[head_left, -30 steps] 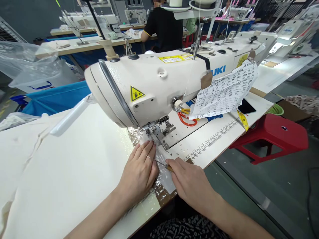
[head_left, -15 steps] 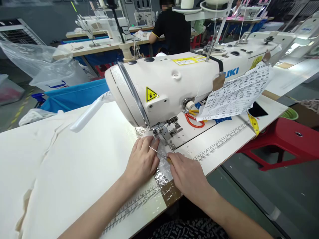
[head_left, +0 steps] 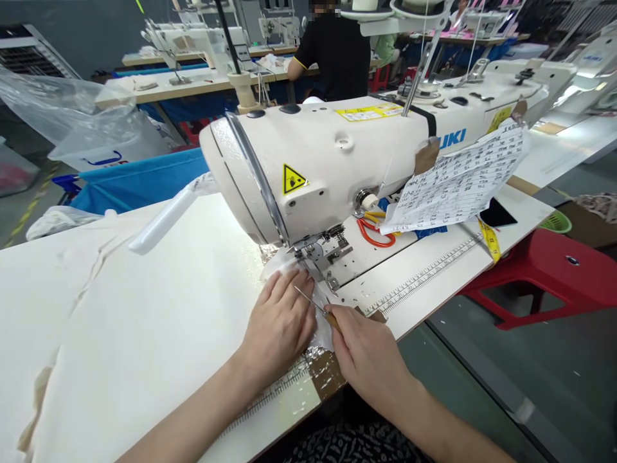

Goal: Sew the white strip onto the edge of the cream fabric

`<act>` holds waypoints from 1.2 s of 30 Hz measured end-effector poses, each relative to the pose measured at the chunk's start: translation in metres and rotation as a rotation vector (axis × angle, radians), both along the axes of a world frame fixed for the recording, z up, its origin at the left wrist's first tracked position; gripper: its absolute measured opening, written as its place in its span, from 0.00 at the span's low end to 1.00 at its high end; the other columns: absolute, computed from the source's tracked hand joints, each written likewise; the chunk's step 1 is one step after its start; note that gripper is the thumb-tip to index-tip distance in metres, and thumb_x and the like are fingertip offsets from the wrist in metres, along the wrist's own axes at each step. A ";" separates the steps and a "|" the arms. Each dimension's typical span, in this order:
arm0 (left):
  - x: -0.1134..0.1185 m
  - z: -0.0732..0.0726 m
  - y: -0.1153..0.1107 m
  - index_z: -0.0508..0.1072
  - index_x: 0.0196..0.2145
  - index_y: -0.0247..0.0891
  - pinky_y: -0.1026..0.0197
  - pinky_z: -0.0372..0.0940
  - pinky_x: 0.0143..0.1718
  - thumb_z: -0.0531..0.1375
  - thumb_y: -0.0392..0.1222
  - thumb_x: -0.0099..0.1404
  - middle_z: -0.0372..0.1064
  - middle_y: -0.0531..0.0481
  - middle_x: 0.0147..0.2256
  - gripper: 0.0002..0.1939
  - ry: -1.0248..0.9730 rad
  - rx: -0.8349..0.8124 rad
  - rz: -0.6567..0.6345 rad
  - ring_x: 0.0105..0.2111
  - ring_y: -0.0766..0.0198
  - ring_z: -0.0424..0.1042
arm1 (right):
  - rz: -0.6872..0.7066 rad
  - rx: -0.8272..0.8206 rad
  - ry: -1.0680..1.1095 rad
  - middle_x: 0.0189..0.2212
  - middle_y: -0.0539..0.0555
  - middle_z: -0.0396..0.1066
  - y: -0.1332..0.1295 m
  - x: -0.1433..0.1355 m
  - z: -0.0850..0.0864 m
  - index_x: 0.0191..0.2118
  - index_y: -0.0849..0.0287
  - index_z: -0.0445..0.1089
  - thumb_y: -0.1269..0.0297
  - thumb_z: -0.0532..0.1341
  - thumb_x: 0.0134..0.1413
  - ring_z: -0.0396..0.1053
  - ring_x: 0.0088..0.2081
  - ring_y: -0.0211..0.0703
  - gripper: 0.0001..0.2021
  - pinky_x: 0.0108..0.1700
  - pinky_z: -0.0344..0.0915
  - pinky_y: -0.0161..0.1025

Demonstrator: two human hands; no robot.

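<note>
A white sewing machine (head_left: 308,167) stands on the table, its needle area low at the middle of the view. Thin white fabric (head_left: 322,331) lies below the needle area and partly under my fingers. My left hand (head_left: 282,318) presses flat on this fabric, fingers spread a little and pointing at the presser foot. To its right, my right hand (head_left: 364,341) is closed around the wooden handle of a thin pointed awl (head_left: 331,319). The awl's metal tip reaches over the fingers of my left hand.
Red-handled scissors (head_left: 376,233) lie right of the needle area. A handwritten sheet (head_left: 457,177) hangs on the machine's front. A red stool (head_left: 554,273) stands at the right. Behind the machine sits a person in black (head_left: 337,54). A blue cloth bin (head_left: 144,183) is at the left.
Both hands have shifted slightly down and right, away from the needle, and more white fabric shows between the fingers and the presser foot. The awl has moved with my right hand.
</note>
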State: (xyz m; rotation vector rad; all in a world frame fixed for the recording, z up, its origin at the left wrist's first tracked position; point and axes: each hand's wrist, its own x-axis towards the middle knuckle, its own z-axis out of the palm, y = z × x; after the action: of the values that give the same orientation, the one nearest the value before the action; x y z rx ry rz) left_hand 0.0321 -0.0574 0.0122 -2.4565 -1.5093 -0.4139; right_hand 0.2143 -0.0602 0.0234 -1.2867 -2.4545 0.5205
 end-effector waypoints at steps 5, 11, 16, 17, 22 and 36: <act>0.004 -0.004 -0.002 0.69 0.56 0.25 0.40 0.59 0.61 0.47 0.40 0.73 0.67 0.34 0.57 0.22 0.044 0.011 0.023 0.59 0.45 0.63 | -0.002 0.020 0.036 0.36 0.58 0.78 -0.001 0.012 -0.002 0.49 0.63 0.70 0.76 0.51 0.63 0.77 0.33 0.49 0.14 0.30 0.71 0.41; 0.001 -0.005 0.001 0.68 0.57 0.25 0.39 0.56 0.62 0.47 0.37 0.72 0.67 0.35 0.57 0.21 0.084 0.028 0.033 0.60 0.45 0.62 | -0.092 0.044 0.248 0.38 0.57 0.78 0.001 0.041 -0.008 0.48 0.62 0.69 0.72 0.50 0.65 0.76 0.35 0.46 0.13 0.35 0.70 0.39; 0.006 -0.003 -0.002 0.68 0.56 0.25 0.40 0.56 0.63 0.46 0.43 0.74 0.67 0.36 0.57 0.23 0.084 0.016 0.045 0.59 0.46 0.63 | -0.125 -0.020 0.359 0.31 0.51 0.75 0.004 0.051 -0.008 0.46 0.59 0.69 0.70 0.51 0.68 0.73 0.29 0.41 0.10 0.31 0.67 0.35; 0.007 -0.003 -0.003 0.68 0.56 0.26 0.40 0.57 0.62 0.46 0.43 0.74 0.67 0.36 0.56 0.23 0.087 0.015 0.047 0.59 0.46 0.63 | -0.126 -0.016 0.367 0.30 0.51 0.75 0.004 0.051 -0.008 0.46 0.58 0.69 0.70 0.51 0.68 0.72 0.28 0.40 0.09 0.30 0.66 0.35; 0.006 -0.004 -0.004 0.68 0.56 0.25 0.40 0.58 0.62 0.46 0.37 0.70 0.67 0.35 0.56 0.22 0.100 0.001 0.039 0.58 0.46 0.64 | -0.145 0.005 0.343 0.25 0.49 0.72 0.003 0.050 -0.009 0.45 0.59 0.69 0.68 0.51 0.68 0.66 0.21 0.38 0.10 0.25 0.63 0.35; 0.007 -0.003 -0.006 0.67 0.56 0.25 0.41 0.58 0.61 0.47 0.37 0.70 0.67 0.34 0.56 0.22 0.079 -0.026 0.026 0.58 0.46 0.64 | -0.149 -0.013 0.355 0.25 0.49 0.72 0.004 0.050 -0.012 0.44 0.58 0.70 0.67 0.52 0.68 0.63 0.19 0.37 0.10 0.20 0.57 0.34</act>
State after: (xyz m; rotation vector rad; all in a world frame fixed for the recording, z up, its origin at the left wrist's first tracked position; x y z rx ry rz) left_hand 0.0388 -0.0630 0.0093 -2.4401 -1.5223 -0.2911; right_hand 0.2640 -0.0566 0.0115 -1.2483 -2.0520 0.6628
